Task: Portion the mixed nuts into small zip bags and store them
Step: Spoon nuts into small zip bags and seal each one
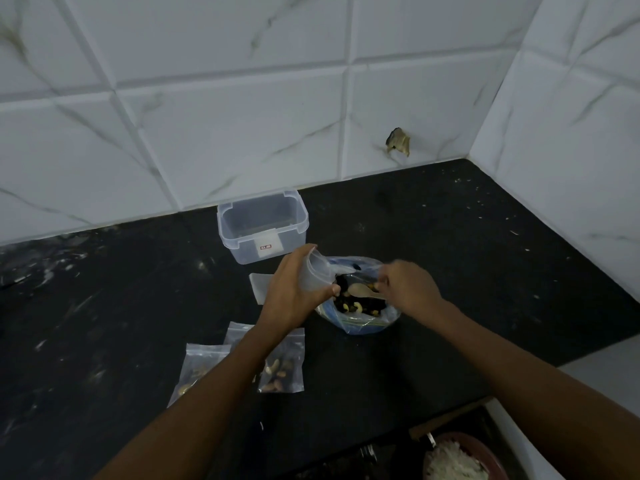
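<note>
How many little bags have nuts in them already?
2. One filled bag lies on the counter near the left forearm; another filled bag lies left of it, partly under that arm. More could be hidden.

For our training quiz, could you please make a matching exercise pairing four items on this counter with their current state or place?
Column 1:
1. clear plastic container
2. small empty zip bag
3. wooden spoon
4. filled zip bags

Column 2:
A. lying flat near the counter's front
B. held by the left hand
C. lidless, by the wall
D. held by the right hand over the nuts

Pairs: 1-C, 2-B, 3-D, 4-A
</note>
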Available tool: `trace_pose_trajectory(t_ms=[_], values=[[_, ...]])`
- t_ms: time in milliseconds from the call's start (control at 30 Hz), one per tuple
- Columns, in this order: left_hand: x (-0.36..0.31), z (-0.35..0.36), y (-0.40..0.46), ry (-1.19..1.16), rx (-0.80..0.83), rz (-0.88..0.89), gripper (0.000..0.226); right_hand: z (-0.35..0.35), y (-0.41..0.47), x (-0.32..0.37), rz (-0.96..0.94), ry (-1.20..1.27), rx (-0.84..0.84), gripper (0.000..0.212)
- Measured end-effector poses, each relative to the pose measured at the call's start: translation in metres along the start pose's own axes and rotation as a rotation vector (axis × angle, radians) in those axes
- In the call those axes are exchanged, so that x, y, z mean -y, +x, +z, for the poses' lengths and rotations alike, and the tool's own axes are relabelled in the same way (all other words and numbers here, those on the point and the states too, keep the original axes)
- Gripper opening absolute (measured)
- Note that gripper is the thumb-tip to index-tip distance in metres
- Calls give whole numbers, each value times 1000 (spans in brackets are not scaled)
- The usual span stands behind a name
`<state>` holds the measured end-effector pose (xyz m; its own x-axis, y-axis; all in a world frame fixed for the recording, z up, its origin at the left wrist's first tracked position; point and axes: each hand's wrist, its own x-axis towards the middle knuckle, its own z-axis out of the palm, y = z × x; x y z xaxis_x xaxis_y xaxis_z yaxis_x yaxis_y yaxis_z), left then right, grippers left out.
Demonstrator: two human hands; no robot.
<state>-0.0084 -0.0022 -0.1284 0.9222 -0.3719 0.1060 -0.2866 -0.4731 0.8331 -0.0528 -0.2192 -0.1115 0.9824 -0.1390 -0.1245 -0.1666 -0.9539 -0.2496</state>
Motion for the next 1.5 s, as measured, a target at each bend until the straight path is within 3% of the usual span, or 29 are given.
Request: trace_pose_trajectory(t_ms=[100, 233, 467, 667, 867, 1033, 1200, 1400, 1500], values=[[2, -3, -2, -13, 35, 2, 82, 21, -4, -10, -35, -300, 24, 22], [7, -2, -4, -19, 88, 6, 80, 23, -6, -2, -66, -372, -26, 20], [18, 3, -12, -43, 210, -19, 80, 13, -6, 1, -137, -349, -148, 2], [22, 12, -17, -63, 244, -67, 84, 22, -8, 0, -144, -127, -16, 12], [25, 21, -23, -129, 231, -117, 91, 18, -6, -5, -73, -102, 45, 15], [24, 29, -29, -173, 185, -114, 77, 22, -4, 7, 51, 31, 130, 17], [24, 35, -32, -214, 159, -116, 78, 28, 7, 12, 109, 173, 160, 21], [28, 35, -35, -278, 119, -147, 84, 20, 2, 12, 51, -48, 105, 12], [26, 36, -36, -283, 118, -151, 82, 27, 1, 17, 37, -13, 161, 15]])
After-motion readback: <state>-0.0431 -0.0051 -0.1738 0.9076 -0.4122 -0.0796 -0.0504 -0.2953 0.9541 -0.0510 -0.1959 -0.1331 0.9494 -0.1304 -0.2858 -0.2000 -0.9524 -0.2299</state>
